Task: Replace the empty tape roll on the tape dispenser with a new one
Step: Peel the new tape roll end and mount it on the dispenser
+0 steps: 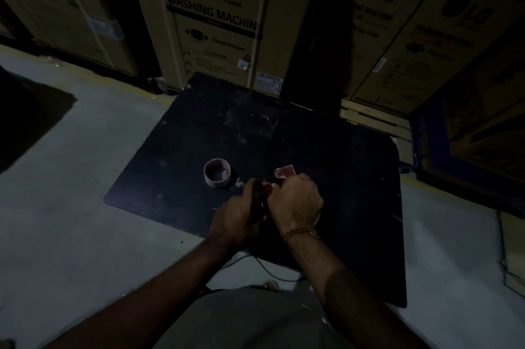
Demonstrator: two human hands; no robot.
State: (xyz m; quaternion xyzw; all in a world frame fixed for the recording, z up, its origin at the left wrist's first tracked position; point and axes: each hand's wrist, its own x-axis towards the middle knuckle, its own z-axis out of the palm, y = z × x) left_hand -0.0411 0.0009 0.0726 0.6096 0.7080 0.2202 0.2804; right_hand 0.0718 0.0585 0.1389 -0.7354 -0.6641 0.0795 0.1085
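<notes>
Tape dispenser (260,201) — dark handle, red body, mostly hidden — is held between both hands above the near part of the bench (326,155). Left hand (235,218): grip curled round the black handle. Right hand (295,201): grip closed over the red body; what its fingertips pinch cannot be seen. A gold chain bracelet (298,232) circles the right wrist. Empty tape roll (217,172) — pale cardboard ring, hollow — stands on the bench just beyond the left grip. Bench surface: matte black, scuffed, round-cornered. Beyond: printed cardboard cartons (216,19) on grey concrete floor (85,178).
</notes>
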